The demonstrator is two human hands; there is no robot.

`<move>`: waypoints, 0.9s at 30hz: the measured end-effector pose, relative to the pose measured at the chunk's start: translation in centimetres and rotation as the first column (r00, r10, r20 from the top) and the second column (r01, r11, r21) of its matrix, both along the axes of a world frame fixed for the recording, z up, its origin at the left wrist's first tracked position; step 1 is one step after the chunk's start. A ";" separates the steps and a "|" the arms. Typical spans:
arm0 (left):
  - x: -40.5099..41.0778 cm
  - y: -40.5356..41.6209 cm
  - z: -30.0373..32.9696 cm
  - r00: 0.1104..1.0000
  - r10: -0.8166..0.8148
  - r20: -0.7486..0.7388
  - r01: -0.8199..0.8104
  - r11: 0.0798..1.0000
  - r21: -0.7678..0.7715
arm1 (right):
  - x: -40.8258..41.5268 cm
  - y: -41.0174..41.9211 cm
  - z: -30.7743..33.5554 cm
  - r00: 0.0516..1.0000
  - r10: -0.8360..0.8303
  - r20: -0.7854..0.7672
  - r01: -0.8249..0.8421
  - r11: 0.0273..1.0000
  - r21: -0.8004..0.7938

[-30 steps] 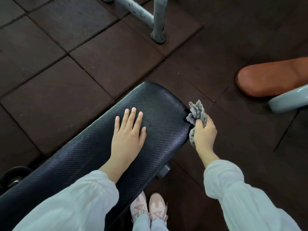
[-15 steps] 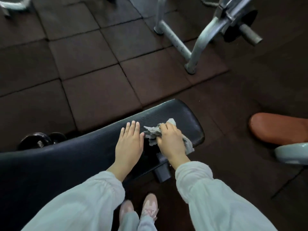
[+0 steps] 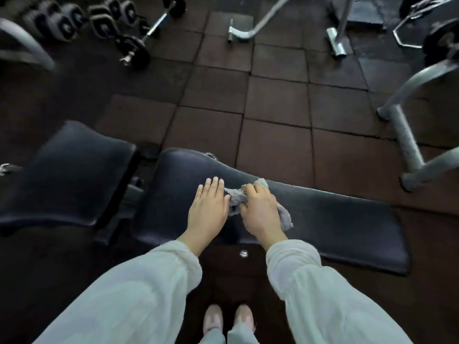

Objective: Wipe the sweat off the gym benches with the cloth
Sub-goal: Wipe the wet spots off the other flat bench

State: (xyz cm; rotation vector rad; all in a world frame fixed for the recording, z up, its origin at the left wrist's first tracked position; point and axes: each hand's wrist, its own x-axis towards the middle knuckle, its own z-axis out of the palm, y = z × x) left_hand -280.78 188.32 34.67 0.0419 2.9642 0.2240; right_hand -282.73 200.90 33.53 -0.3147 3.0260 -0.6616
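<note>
Since earlier, right hand (image 3: pixel 260 209) and grey cloth (image 3: pixel 236 197) slid along the black counter (image 3: pixel 335 219); left hand (image 3: pixel 208 209) lies flat, fingers straight; no readable writing

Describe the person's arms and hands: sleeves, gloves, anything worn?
Both hands are bare: left hand and right hand show no gloves, rings or watch. Each arm wears a loose, baggy, pale grey-white sleeve, left sleeve and right sleeve, gathered into a soft elastic cuff at the wrist. No markings or logos visible.
</note>
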 end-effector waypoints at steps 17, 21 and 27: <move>19.5 -30.4 5.0 0.761 0.648 0.027 -0.649 0.761 0.020 | 11.4 -32.6 6.7 0.822 0.570 -0.011 -0.569 0.821 0.048; 23.2 -38.7 5.4 0.744 0.668 0.036 -0.669 0.744 0.017 | 14.5 -41.4 6.4 0.818 0.575 0.010 -0.575 0.818 -0.007; 27.1 -49.5 6.0 0.646 0.761 0.057 -0.762 0.648 -0.019 | 17.9 -53.0 6.0 0.729 0.682 0.061 -0.682 0.731 -0.022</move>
